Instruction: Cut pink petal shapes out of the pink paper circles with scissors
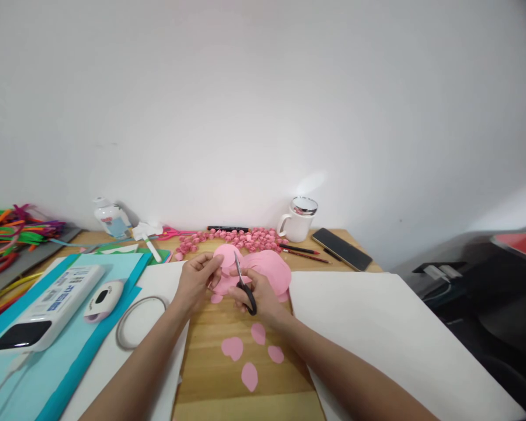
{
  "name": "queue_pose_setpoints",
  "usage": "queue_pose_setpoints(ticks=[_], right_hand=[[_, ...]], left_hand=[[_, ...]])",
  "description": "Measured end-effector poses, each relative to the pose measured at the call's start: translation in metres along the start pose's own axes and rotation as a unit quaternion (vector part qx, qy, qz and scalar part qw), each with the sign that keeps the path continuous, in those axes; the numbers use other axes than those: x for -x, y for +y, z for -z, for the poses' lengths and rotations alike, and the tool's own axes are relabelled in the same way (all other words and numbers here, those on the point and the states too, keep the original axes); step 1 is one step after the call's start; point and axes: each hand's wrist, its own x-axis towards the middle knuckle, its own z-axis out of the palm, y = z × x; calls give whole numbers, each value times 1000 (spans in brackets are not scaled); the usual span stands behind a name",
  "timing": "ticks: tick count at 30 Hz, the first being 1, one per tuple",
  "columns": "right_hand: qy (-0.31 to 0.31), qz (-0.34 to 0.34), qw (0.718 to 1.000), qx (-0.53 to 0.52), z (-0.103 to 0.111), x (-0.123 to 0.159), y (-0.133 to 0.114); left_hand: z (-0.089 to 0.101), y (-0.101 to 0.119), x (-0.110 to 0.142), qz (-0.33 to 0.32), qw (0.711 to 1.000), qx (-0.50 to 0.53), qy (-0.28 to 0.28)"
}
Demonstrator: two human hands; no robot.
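Note:
My left hand [200,277] pinches a round piece of pink paper [226,255] by its left edge. In my right hand [263,295] is a pair of scissors [248,297] with black handles, fingers in the loops. Its blades point up and away from me, at the right side of the held pink paper. Behind the right hand lies a stack of pink paper circles [274,270]. Several small pink paper scraps [249,376] are scattered on the wooden table nearer to me.
Many small rolled pink paper roses [249,238] lie along the wall. Beside them stand a white mug [298,222] and a phone [342,248]. White sheets [390,333] flank the work spot. A power bank [55,301], tape ring [121,336], glue bottle [113,219] and pipe cleaners [17,228] sit left.

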Motion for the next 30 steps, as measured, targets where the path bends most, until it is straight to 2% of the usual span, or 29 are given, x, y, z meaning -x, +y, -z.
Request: queue_pose_setpoints(ticks=[6, 13, 18, 24, 30], right_hand=[[2, 0, 1000, -14, -1, -1, -2], [-25, 10, 1000, -16, -2, -1, 0], [0, 46, 999, -21, -3, -2, -4], [9, 37, 999, -5, -2, -3, -5], [7, 9, 1000, -10, 1, -5, -1]], left_hand=[[-3, -2, 4, 23, 996, -65, -54], [-2, -2, 4, 25, 996, -63, -49], [-5, 3, 7, 51, 992, -84, -81], [-6, 4, 7, 54, 993, -89, -64], [-6, 5, 6, 30, 995, -84, -40]])
